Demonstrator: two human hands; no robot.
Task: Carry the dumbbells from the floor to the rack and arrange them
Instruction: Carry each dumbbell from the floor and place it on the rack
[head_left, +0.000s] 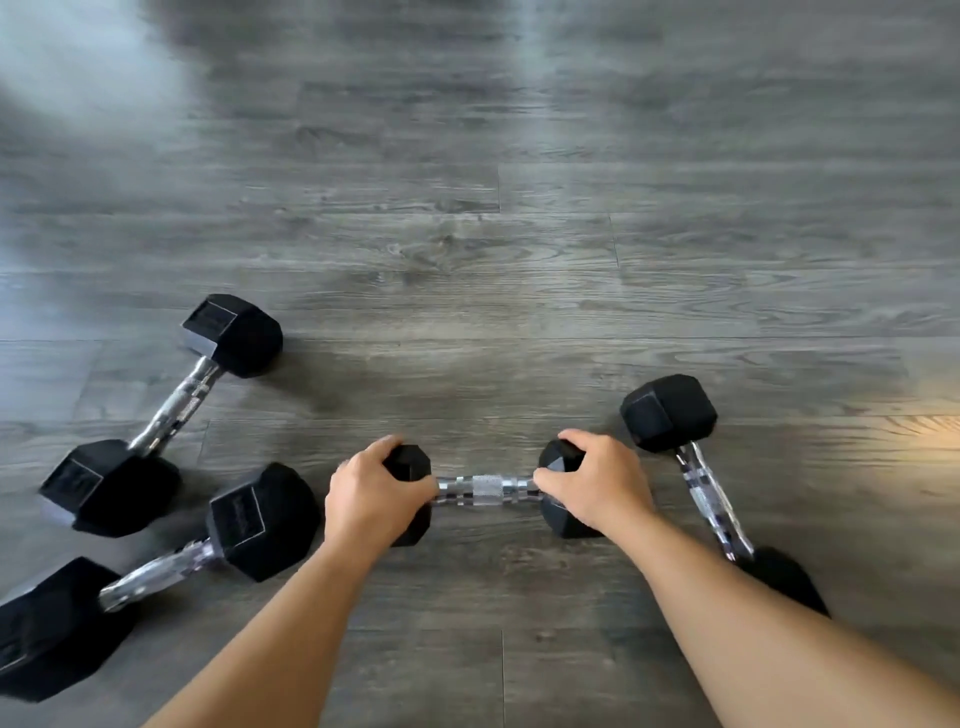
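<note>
A small black hex dumbbell (485, 489) with a chrome handle lies crosswise on the grey wood floor at lower centre. My left hand (371, 496) grips its left head, fingers curled over the top. My right hand (592, 486) grips its right head the same way. Three more black hex dumbbells lie on the floor: one at the left (171, 410), a larger one at the lower left (156, 571), and one at the right (706, 483) whose near head is partly hidden behind my right forearm. No rack is in view.
Grey wood-plank floor (493, 234) stretches away beyond the dumbbells. A warm patch of light falls on the floor at the right edge (924, 436).
</note>
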